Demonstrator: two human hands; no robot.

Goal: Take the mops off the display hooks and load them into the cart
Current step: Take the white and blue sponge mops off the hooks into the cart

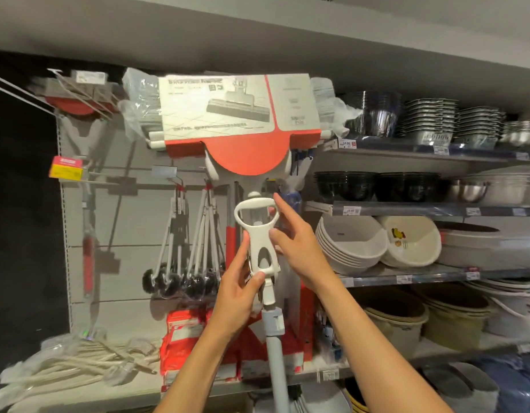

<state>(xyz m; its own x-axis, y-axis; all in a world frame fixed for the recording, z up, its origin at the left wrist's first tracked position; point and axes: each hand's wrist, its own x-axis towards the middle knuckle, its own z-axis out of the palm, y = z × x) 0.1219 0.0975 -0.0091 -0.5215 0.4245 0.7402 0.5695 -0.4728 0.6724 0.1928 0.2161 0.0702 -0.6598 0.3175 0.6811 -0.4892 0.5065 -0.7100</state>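
Observation:
A sponge mop hangs head-up at the top centre, its head wrapped in a white and red cardboard sleeve. Its white plastic wringer lever and grey pole run down toward me. My left hand grips the lower part of the lever, thumb and fingers curled round it. My right hand touches the lever's upper loop from the right, index finger raised. More mops hang behind on the left hooks. No cart is in view.
Black-headed brushes hang in a bunch left of the pole. Red boxes and white hangers lie on the bottom shelf. Shelves to the right hold stacked bowls, dark glass bowls and metal dishes.

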